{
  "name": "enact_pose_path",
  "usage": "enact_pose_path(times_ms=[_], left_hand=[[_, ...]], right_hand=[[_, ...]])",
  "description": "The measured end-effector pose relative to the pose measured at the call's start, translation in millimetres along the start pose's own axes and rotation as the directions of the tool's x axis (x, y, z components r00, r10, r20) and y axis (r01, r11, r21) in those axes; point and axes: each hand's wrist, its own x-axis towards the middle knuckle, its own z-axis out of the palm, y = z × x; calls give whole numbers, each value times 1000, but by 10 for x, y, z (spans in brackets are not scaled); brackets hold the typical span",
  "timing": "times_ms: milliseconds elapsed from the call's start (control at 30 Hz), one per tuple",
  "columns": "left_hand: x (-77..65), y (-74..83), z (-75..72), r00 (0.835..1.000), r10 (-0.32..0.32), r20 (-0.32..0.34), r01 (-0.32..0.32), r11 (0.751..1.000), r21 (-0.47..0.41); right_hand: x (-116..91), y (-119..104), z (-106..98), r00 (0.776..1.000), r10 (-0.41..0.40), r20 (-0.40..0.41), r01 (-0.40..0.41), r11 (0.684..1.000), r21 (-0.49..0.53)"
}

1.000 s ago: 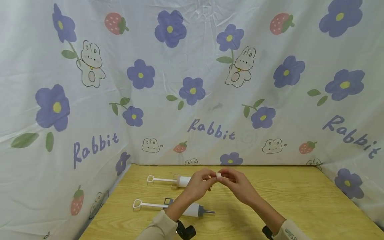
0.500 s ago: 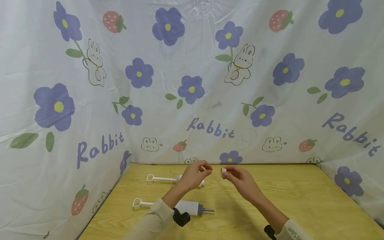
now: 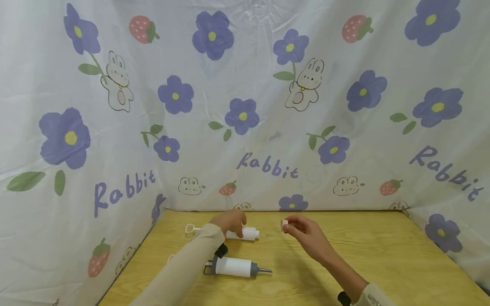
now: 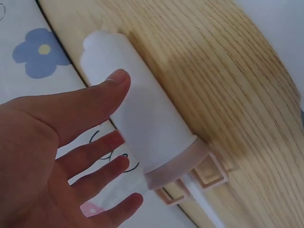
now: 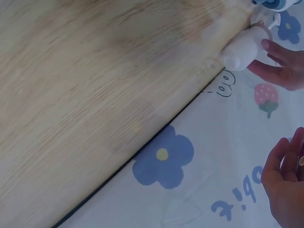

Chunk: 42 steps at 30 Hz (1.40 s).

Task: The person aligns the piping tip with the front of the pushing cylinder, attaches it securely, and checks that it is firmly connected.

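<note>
Tube under your left hand, white piece in your right hand.
Your left grip is spread, thumb well apart from the fingers, over the tube, which lies on its side toward the back left of the desk; whether you touch it cannot be told. In your left wrist view its pink collar shows two looped tabs, with a white rod coming out. Your right grip pinches the white piece above the desk, right of the tube and apart from it. Nearer you, a second tube lies roughly parallel, its grey nozzle pointing right; your left sleeve partly hides its left end. Behind the desk hangs a flowered curtain.
</note>
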Motion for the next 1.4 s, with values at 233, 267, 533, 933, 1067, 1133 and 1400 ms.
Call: enact_pose_path(times_ms=[233,267,533,933,1067,1133,1400], left_hand=[[81,-90,149,1000,-28,-14,29,994,102],[88,-100,161,1000,-20,-14,22,994,112],[70,-176,119,992,70,-102,-62,995,78],[-509,-54,39,894,274,-356,-282,959,30],[-766,24,11,871,309,-383,-318,947,41],[-872,49,-12,866,305,-396,-320,947,29],[-1024,74,-39,844,325,-426,-349,937,24]], right_hand=[[-43,28,-7,1000,-18,11,18,1000,-5],[-45,28,-12,1000,-21,18,22,1000,-5],[-40,32,-53,999,-42,14,42,999,-17],[-53,75,-86,999,-47,-11,47,998,-40],[-62,84,-95,999,-45,-13,44,998,-46],[-81,104,-102,1000,-30,-6,30,998,-52],[-123,185,-88,1000,-9,0,9,998,-55]])
